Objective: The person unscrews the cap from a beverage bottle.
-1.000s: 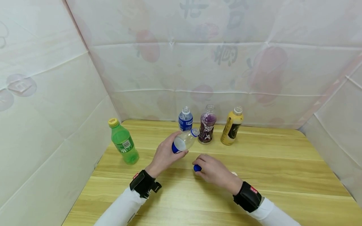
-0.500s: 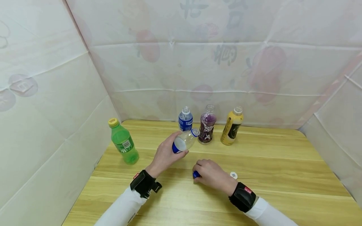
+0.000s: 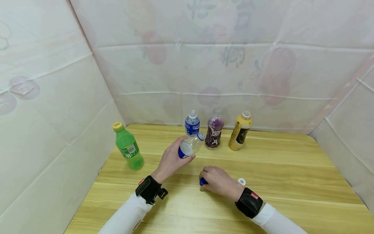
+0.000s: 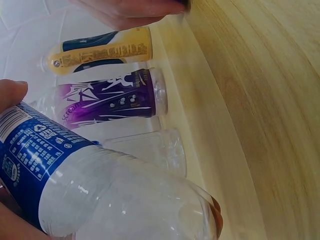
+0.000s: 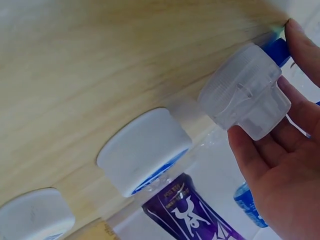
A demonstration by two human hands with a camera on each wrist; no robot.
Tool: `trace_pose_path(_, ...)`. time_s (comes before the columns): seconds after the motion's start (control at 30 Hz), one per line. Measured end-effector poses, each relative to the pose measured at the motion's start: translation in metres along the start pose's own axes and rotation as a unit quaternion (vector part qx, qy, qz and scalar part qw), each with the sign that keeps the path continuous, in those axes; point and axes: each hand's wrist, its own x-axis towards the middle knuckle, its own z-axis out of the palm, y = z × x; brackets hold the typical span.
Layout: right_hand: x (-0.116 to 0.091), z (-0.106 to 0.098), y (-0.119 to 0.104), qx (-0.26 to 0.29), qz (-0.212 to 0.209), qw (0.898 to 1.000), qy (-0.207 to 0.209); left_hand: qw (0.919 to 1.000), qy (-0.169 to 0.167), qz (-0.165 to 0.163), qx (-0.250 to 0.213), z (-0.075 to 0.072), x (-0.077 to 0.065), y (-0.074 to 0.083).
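Note:
My left hand (image 3: 172, 158) grips a clear plastic bottle (image 3: 194, 145) with a blue label, tilted and uncapped, its mouth pointing up and to the right. In the left wrist view the bottle's (image 4: 120, 195) transparent base shows. My right hand (image 3: 219, 182) is low at the table, with a blue cap (image 3: 203, 181) between thumb and fingers. From the right wrist, that blue cap (image 5: 276, 52) is partly hidden behind a translucent cap (image 5: 245, 90), which my fingers touch. A white cap (image 3: 241, 181) lies beside the right wrist.
Three uncapped bottles stand at the back: a blue-labelled one (image 3: 192, 126), a purple one (image 3: 214, 133) and a yellow one (image 3: 240, 131). A green bottle (image 3: 130, 150) with a yellow cap stands left. White caps (image 5: 145, 150) lie on the table (image 3: 292, 182).
My right hand has moved down toward me with the blue cap, uncovering the white cap more, and then stayed almost still. My left hand and its bottle have hardly moved.

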Motion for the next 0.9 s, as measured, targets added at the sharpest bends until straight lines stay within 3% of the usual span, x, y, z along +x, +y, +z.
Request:
trace_pose_path(0.17,-0.002,-0.004,0.003,0.030,0.016,0.999,-0.008,0.9999,0.007,-0.001,-0.013,0.003,0.002,0.000)
trace_pose_path(0.3,-0.007,-0.017,0.008,0.057,0.036,0.998,0.016,0.9994,0.014,-0.001,-0.033,0.008,0.004,0.002)
trace_pose_path(0.5,-0.021,-0.042,0.023,0.049,0.075,0.988,0.128,0.9964,0.019,-0.017,-0.081,0.014,0.010,0.009)
trace_pose_path(0.7,-0.038,-0.050,0.038,0.067,0.088,0.964,0.242,0.9924,0.012,-0.035,-0.117,0.022,0.016,0.016)
trace_pose_path(0.9,-0.051,-0.054,0.050,0.067,0.090,0.942,0.317,0.9904,0.007,-0.019,-0.136,0.037,0.026,0.022)
